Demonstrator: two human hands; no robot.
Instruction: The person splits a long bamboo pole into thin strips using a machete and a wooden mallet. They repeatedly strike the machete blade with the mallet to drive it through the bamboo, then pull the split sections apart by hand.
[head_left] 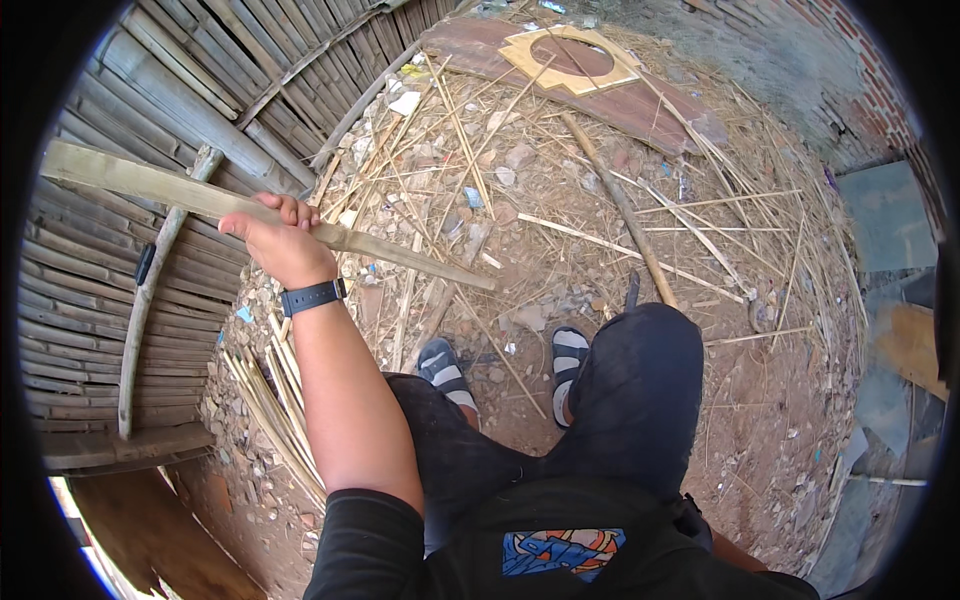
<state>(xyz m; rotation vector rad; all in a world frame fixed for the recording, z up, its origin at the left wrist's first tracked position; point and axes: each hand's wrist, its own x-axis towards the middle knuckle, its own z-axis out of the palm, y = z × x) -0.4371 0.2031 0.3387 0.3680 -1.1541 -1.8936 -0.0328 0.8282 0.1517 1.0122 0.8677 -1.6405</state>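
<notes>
My left hand (282,245), with a dark watch on its wrist, is closed around a long split bamboo strip (140,182). The strip slants from the upper left, wide end, down to a narrower end near the ground in front of my feet. A node shows just right of my fingers. Only a bit of my right forearm (735,553) shows at the lower right, and my right hand is out of sight. Beside my left arm lies a bundle of thin bamboo strips (272,395).
A bamboo wall (95,310) with a pole (150,310) stands close on the left. Loose strips and a long stick (620,205) lie on the rubble-strewn ground. Farther off, a brown board (470,45) carries a pale frame with a round hole (522,55). Brickwork (870,60) rises at the right.
</notes>
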